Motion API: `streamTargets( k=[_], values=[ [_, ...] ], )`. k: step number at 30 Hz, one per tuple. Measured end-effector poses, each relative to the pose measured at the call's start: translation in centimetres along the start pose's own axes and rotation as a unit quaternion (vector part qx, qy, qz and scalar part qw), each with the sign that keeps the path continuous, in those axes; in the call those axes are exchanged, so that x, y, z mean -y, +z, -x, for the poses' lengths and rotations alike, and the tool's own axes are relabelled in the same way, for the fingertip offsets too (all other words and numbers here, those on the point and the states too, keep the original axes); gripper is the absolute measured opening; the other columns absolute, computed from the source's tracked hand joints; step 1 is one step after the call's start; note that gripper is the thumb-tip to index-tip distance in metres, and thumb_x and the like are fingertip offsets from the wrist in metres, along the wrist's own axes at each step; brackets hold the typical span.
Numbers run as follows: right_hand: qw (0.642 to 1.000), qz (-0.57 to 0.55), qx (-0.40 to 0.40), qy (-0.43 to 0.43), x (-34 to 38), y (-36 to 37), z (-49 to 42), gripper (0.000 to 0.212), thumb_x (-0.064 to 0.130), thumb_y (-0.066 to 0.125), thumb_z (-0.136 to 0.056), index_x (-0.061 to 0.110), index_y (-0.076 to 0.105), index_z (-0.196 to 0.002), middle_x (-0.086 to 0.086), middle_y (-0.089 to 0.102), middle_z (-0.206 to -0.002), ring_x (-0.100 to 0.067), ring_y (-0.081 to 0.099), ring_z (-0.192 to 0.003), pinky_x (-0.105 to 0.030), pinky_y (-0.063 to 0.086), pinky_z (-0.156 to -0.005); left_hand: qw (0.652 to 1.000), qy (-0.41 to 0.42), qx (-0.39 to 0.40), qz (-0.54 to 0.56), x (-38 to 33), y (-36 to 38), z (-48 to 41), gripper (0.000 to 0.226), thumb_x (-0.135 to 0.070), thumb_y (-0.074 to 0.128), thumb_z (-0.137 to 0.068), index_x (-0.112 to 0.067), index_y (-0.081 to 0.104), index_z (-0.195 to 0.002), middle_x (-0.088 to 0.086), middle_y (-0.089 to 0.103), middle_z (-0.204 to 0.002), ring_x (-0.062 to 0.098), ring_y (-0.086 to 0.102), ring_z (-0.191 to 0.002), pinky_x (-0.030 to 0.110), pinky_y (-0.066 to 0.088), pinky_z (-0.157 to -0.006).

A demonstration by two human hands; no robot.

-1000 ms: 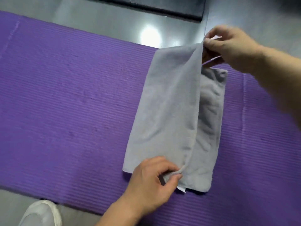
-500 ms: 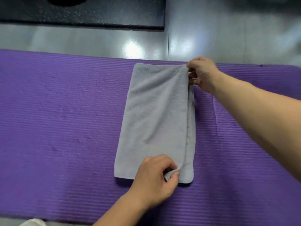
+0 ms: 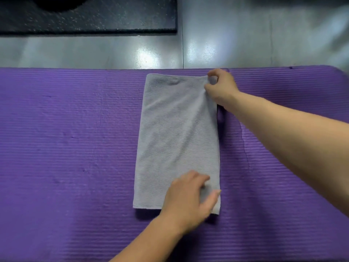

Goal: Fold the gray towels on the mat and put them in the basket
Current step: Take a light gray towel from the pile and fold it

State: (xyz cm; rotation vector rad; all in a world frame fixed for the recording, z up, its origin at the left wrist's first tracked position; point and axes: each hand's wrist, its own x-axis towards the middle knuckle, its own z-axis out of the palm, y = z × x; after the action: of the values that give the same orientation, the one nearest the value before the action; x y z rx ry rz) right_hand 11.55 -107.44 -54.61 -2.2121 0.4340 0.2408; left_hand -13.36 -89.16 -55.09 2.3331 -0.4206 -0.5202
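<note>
– On the purple mat [image 3: 75, 148], seen from your head camera, your gray towel [image 3: 177, 138] lies flat and doubled lengthwise. Its long side runs away from you and its far end is close to the mat's far edge.

– And your hands? Your right hand [image 3: 222, 87] pinches the far right corner, with thumb and forefinger closed on the cloth.

– Agreed. Your left hand [image 3: 187, 201] rests on the near right corner with the thumb spread away from the fingers. It looks like it is lying on the cloth rather than gripping (it is blurred, so judge that loosely).

– The towel looks light, soft and limp, so it will probably sag and skew if you lift it by one point. I would take the two near corners or the two far ones and bring one end over the other.

– Pinch both layers together at each corner, or the top layer may slide off.

– Past the mat you have only shiny gray floor [image 3: 245, 44] and a dark slab [image 3: 94, 16]. The basket is out of view.
</note>
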Motion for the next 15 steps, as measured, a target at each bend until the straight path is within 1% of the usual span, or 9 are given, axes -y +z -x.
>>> streamTargets(
  k=[1, 2, 4, 6, 8, 10, 11, 13, 15],
  values=[
    [0.999, 0.036, -0.011, -0.014, -0.2, -0.3, 0.8, 0.044, 0.022, 0.061, -0.089, 0.022, 0.057, -0.133, -0.004, 0.054, -0.132, -0.015, 0.057, -0.108, -0.024, 0.045, -0.092, 0.999, -0.005, -0.051, 0.009, 0.7, -1.1, -0.8, 0.047, -0.058, 0.048, -0.090, -0.023, 0.067, -0.116, -0.005, 0.063, -0.107, 0.018, 0.062, -0.098, 0.038, 0.051, -0.089],
    [0.998, 0.051, -0.023, -0.016, -0.4, -0.7, 2.1, 0.048, 0.026, 0.063, -0.087, 0.021, 0.054, -0.134, -0.003, 0.054, -0.129, -0.016, 0.057, -0.106, -0.025, 0.044, -0.091, 0.993, -0.015, -0.113, -0.003, 1.8, -2.6, -2.0, 0.046, -0.052, 0.050, -0.089, -0.019, 0.068, -0.116, 0.001, 0.062, -0.110, 0.022, 0.062, -0.101, 0.039, 0.052, -0.090],
    [0.999, 0.007, -0.023, 0.024, -1.6, -1.0, 5.5, 0.046, 0.027, 0.070, -0.085, 0.020, 0.053, -0.128, 0.001, 0.058, -0.112, -0.017, 0.060, -0.097, -0.031, 0.050, -0.085, 0.973, -0.084, -0.207, -0.058, 4.7, -6.0, -4.8, 0.043, -0.040, 0.056, -0.088, -0.013, 0.065, -0.120, 0.012, 0.058, -0.117, 0.033, 0.058, -0.108, 0.044, 0.048, -0.094],
    [0.993, -0.065, 0.011, 0.095, -3.5, -0.6, 9.5, 0.045, 0.027, 0.076, -0.082, 0.022, 0.052, -0.121, 0.003, 0.059, -0.098, -0.022, 0.064, -0.090, -0.048, 0.059, -0.084, 0.954, -0.206, -0.210, -0.064, 7.4, -9.5, -7.4, 0.047, -0.034, 0.067, -0.088, -0.010, 0.058, -0.128, 0.017, 0.054, -0.125, 0.039, 0.051, -0.118, 0.047, 0.043, -0.099],
    [0.983, -0.102, 0.039, 0.148, -5.2, 0.2, 12.6, 0.049, 0.028, 0.079, -0.078, 0.021, 0.052, -0.119, 0.000, 0.060, -0.094, -0.023, 0.066, -0.089, -0.056, 0.058, -0.085, 0.941, -0.285, -0.182, -0.026, 9.4, -11.7, -9.4, 0.057, -0.038, 0.073, -0.085, -0.010, 0.052, -0.131, 0.017, 0.058, -0.124, 0.036, 0.052, -0.119, 0.045, 0.043, -0.098],
    [0.976, -0.118, 0.040, 0.177, -6.5, 1.5, 14.5, 0.053, 0.028, 0.081, -0.079, 0.015, 0.053, -0.122, -0.001, 0.063, -0.095, -0.021, 0.067, -0.088, -0.052, 0.058, -0.087, 0.939, -0.299, -0.171, 0.018, 10.5, -12.7, -10.7, 0.062, -0.042, 0.078, -0.081, -0.011, 0.051, -0.128, 0.009, 0.065, -0.113, 0.030, 0.060, -0.110, 0.041, 0.048, -0.093],
    [0.979, -0.099, 0.026, 0.175, -6.9, 2.0, 15.0, 0.055, 0.030, 0.080, -0.079, 0.013, 0.053, -0.124, -0.002, 0.064, -0.098, -0.019, 0.067, -0.090, -0.048, 0.058, -0.089, 0.938, -0.298, -0.172, 0.045, 10.8, -13.1, -11.2, 0.061, -0.041, 0.080, -0.080, -0.012, 0.051, -0.126, 0.004, 0.066, -0.104, 0.028, 0.063, -0.103, 0.041, 0.051, -0.090],
    [0.987, -0.028, -0.003, 0.157, -6.9, 2.8, 15.6, 0.057, 0.041, 0.078, -0.076, 0.016, 0.052, -0.121, -0.004, 0.064, -0.107, -0.019, 0.065, -0.097, -0.043, 0.054, -0.092, 0.933, -0.287, -0.190, 0.107, 10.9, -13.5, -12.2, 0.059, -0.038, 0.083, -0.079, -0.015, 0.052, -0.124, -0.004, 0.065, -0.091, 0.023, 0.066, -0.090, 0.044, 0.056, -0.086],
    [0.988, 0.034, 0.010, 0.151, -6.4, 3.0, 16.0, 0.056, 0.052, 0.073, -0.072, 0.020, 0.051, -0.113, -0.002, 0.065, -0.106, -0.021, 0.064, -0.097, -0.041, 0.053, -0.089, 0.928, -0.272, -0.210, 0.143, 10.8, -13.7, -13.2, 0.058, -0.035, 0.083, -0.080, -0.015, 0.053, -0.125, -0.008, 0.063, -0.087, 0.017, 0.064, -0.084, 0.041, 0.056, -0.085]
  ],
)
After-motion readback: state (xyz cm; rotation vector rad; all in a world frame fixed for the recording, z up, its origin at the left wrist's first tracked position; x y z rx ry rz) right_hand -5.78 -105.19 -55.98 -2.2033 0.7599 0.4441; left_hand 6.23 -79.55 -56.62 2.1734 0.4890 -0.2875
